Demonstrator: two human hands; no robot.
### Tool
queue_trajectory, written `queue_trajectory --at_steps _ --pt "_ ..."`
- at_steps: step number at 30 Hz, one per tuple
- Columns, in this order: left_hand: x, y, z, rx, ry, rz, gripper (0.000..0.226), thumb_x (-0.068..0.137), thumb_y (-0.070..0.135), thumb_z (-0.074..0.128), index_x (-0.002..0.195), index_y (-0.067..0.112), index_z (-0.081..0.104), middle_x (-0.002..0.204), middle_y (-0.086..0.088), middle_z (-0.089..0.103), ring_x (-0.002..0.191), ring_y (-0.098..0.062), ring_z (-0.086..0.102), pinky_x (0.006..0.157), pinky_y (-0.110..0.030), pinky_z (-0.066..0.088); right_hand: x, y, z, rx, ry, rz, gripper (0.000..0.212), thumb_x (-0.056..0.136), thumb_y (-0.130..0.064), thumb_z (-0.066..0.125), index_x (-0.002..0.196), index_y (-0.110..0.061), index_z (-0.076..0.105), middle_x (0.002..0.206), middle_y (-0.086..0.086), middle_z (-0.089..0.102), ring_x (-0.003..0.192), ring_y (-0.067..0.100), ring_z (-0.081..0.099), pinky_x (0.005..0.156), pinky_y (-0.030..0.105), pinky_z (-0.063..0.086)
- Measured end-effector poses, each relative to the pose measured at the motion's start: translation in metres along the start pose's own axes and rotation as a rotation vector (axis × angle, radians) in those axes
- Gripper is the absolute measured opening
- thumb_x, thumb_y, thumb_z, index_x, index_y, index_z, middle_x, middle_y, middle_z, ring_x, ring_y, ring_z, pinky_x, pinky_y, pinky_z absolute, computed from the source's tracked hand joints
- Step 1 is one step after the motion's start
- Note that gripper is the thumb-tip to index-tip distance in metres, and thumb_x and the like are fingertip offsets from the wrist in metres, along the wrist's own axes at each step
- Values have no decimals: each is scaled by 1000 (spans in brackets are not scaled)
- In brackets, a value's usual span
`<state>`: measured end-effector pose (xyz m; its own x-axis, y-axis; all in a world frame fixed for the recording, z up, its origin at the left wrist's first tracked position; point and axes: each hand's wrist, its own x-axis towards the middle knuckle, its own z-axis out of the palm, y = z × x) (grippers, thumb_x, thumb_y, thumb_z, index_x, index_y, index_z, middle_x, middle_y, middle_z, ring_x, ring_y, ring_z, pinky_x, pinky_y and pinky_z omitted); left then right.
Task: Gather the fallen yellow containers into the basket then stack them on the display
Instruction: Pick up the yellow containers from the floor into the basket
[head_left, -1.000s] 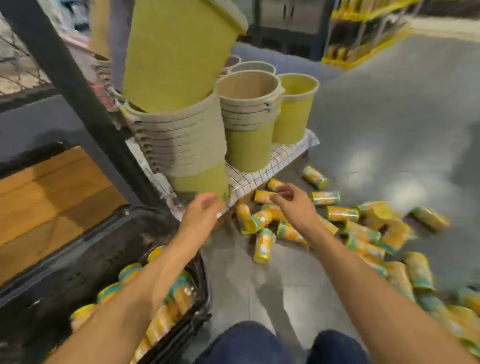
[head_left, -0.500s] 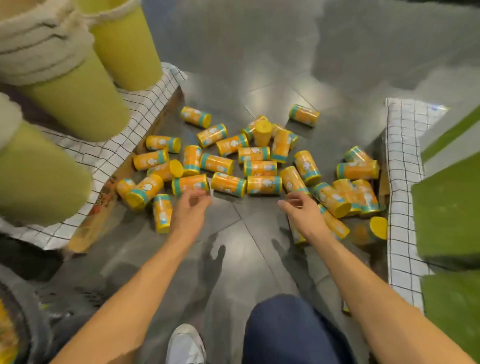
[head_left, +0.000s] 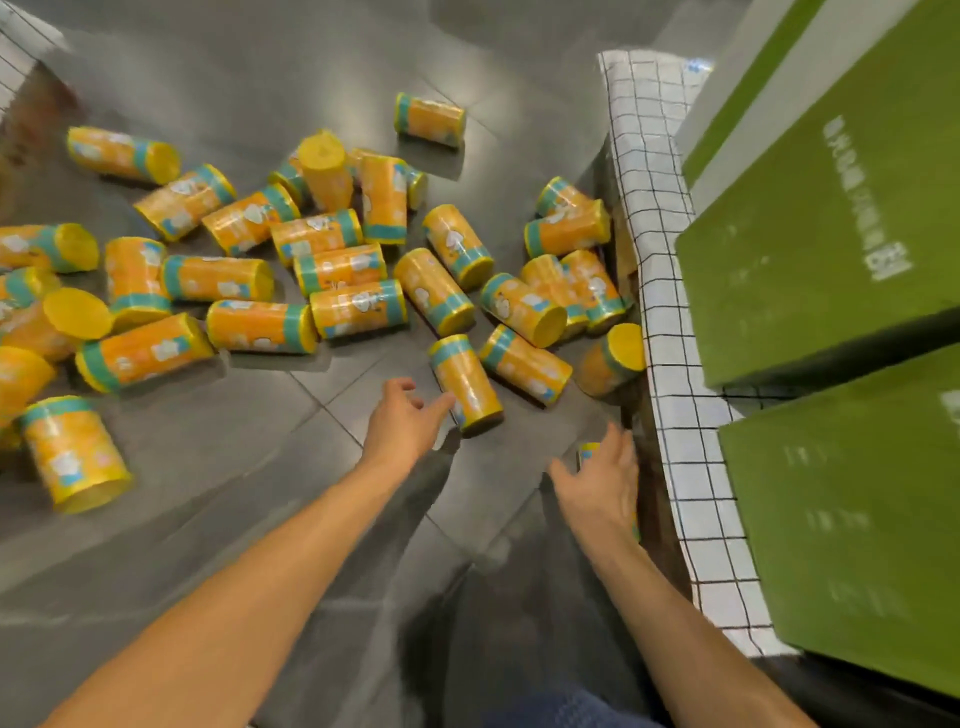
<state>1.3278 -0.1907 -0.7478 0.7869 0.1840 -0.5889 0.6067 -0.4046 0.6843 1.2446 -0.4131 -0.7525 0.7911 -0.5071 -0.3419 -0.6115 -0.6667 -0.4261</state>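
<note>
We have swung right since half a second ago. Our left hand (head_left: 400, 423), fingers loosely spread, now touches one yellow container (head_left: 466, 382) lying on the grey floor (head_left: 249, 488); our right hand (head_left: 602, 486), fingers straight, covers a half-hidden container (head_left: 588, 451) beside the checked cloth (head_left: 670, 291). Neither grips anything.

1. Yellow containers (head_left: 358, 306): at least thirty, heaped left of the checked cloth (head_left: 649, 260); overlap and blur bar an exact count.
2. Green boxes (head_left: 831, 208): two, resting on that cloth, with a white-and-green third (head_left: 753, 67) beyond them.
3. Checked cloths: one, plus a checked corner (head_left: 15, 47) far to its left.
4. Hands: two, the left hand (head_left: 400, 426) and the right hand (head_left: 602, 488), just left of the cloth.
</note>
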Motion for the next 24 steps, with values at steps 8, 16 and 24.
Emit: queue_trajectory --at_steps 8,16,24 --pt "29 32 76 79 29 -113 117 74 73 75 150 5 19 152 -19 38 133 -39 48 109 -49 44 8 39 14 -6 44 222 103 77 -56 82 152 -7 31 143 18 51 127 38 54 98 45 47" --pt "46 24 74 67 44 -147 95 84 57 75 148 7 25 143 -17 47 122 -36 55 101 -47 50 17 46 8 46 -13 258 81 82 -51 81 140 -10 43 126 13 58 109 30 61 82 38 49" --pt "7 17 21 -164 -124 -121 72 81 36 80 136 18 37 120 -10 62 98 -28 69 85 -49 62 11 5 -3 355 -165 180 57 91 -53 72 127 -17 47 110 3 58 90 19 59 63 28 45"
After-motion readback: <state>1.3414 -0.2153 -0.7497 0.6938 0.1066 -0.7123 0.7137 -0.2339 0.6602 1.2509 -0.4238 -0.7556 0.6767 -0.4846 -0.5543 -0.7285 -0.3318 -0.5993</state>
